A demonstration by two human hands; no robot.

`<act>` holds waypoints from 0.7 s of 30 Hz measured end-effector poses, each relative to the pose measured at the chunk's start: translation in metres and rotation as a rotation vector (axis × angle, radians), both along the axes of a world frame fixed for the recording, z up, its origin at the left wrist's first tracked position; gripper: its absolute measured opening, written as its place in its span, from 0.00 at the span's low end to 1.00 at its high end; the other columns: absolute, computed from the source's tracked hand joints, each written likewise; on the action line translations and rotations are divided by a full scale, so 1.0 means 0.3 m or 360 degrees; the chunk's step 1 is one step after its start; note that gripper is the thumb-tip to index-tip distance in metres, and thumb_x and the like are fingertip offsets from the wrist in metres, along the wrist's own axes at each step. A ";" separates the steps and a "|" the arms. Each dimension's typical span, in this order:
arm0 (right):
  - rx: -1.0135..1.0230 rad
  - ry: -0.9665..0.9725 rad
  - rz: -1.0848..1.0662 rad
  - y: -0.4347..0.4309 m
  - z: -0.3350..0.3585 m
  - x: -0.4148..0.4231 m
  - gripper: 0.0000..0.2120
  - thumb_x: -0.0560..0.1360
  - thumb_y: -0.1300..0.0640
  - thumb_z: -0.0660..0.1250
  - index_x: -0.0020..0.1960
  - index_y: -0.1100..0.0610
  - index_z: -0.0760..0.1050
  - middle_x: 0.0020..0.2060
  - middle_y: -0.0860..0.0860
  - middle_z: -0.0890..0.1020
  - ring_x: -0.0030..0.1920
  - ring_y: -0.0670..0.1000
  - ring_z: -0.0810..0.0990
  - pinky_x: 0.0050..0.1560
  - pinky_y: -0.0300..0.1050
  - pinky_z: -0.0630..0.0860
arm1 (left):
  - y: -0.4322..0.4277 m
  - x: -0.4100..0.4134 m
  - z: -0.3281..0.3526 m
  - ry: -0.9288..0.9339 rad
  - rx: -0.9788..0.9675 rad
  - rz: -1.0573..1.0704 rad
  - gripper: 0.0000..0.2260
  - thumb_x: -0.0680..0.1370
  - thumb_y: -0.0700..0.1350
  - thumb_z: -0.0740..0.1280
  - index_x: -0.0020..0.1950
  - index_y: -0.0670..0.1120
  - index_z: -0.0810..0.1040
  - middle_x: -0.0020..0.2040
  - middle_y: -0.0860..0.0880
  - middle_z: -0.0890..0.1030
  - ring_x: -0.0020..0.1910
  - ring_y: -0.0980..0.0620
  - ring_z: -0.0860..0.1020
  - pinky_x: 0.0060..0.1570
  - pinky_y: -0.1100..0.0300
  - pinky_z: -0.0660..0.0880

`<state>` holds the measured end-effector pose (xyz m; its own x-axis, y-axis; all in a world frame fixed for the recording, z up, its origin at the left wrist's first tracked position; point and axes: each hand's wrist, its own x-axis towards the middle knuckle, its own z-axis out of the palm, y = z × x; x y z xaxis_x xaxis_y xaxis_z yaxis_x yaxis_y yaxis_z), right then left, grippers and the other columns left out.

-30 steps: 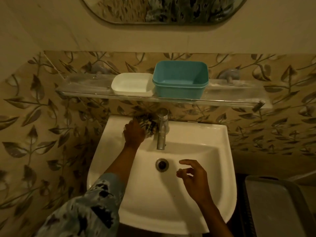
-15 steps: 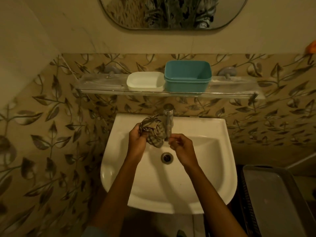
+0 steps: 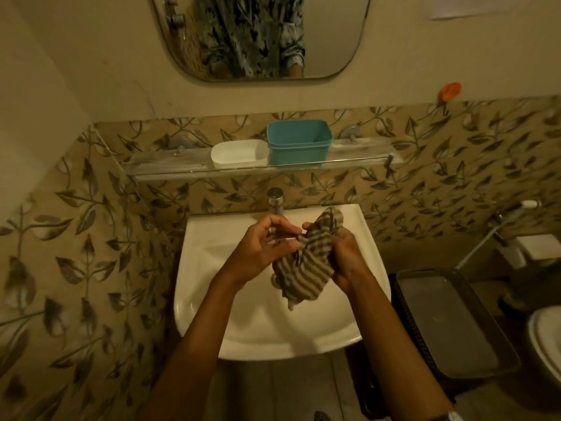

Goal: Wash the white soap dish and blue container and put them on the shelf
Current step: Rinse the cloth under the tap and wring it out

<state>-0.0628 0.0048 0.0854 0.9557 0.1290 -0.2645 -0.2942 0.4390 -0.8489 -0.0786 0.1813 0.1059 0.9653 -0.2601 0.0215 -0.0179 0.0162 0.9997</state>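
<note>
The white soap dish (image 3: 239, 153) and the blue container (image 3: 299, 141) stand side by side on the glass shelf (image 3: 170, 165) above the sink. Over the white basin (image 3: 212, 268), both hands hold a striped cloth (image 3: 306, 262). My right hand (image 3: 346, 253) grips the cloth's right side. My left hand (image 3: 261, 247) pinches its left edge with the fingertips. The cloth hangs bunched between them, below the tap (image 3: 275, 200).
A mirror (image 3: 261, 38) hangs above the shelf. A dark bin with a grey lid (image 3: 449, 323) stands right of the basin, with a toilet (image 3: 546, 338) and a spray hose (image 3: 498, 226) beyond it. Leaf-patterned tiles cover the walls.
My left hand lifted the cloth from beside the tap and my right hand joined it. The cloth has shifted right and spread open. The view has pulled back from the sink.
</note>
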 end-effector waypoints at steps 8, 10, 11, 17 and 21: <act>-0.1033 -0.0366 -0.0396 -0.066 0.101 -0.108 0.05 0.73 0.61 0.70 0.40 0.53 0.78 0.34 0.52 0.82 0.34 0.51 0.82 0.25 0.37 0.75 | -0.146 -0.103 -0.036 -0.0012 0.0129 -0.0035 0.22 0.67 0.49 0.76 0.59 0.54 0.74 0.55 0.54 0.81 0.56 0.58 0.79 0.50 0.64 0.78; -0.1148 -0.0485 -0.0440 -0.082 0.141 -0.125 0.09 0.71 0.63 0.71 0.36 0.52 0.78 0.32 0.50 0.82 0.34 0.51 0.83 0.28 0.39 0.78 | -0.195 -0.121 -0.026 -0.0088 0.0144 0.0009 0.26 0.65 0.49 0.77 0.60 0.52 0.73 0.55 0.54 0.80 0.55 0.60 0.79 0.50 0.64 0.79; -0.1212 -0.0508 -0.0466 -0.090 0.159 -0.129 0.10 0.70 0.63 0.72 0.35 0.50 0.77 0.31 0.48 0.82 0.34 0.48 0.83 0.29 0.37 0.78 | -0.216 -0.127 -0.021 -0.0128 0.0176 0.0040 0.27 0.65 0.50 0.78 0.60 0.51 0.73 0.55 0.54 0.80 0.55 0.59 0.78 0.50 0.64 0.79; -0.1352 -0.0430 -0.0500 -0.254 0.195 -0.151 0.08 0.67 0.59 0.76 0.41 0.51 0.79 0.38 0.44 0.82 0.40 0.41 0.81 0.35 0.32 0.78 | -0.314 -0.114 -0.052 -0.0327 0.0459 0.0089 0.08 0.75 0.44 0.67 0.53 0.52 0.75 0.46 0.59 0.79 0.47 0.60 0.78 0.39 0.73 0.75; -0.1229 -0.0348 -0.0431 -0.437 0.188 -0.180 0.12 0.65 0.58 0.78 0.47 0.59 0.82 0.43 0.52 0.86 0.45 0.50 0.85 0.45 0.46 0.82 | -0.358 -0.066 -0.066 -0.0323 0.0577 0.0039 0.05 0.76 0.40 0.65 0.49 0.46 0.79 0.43 0.49 0.81 0.44 0.48 0.80 0.44 0.50 0.80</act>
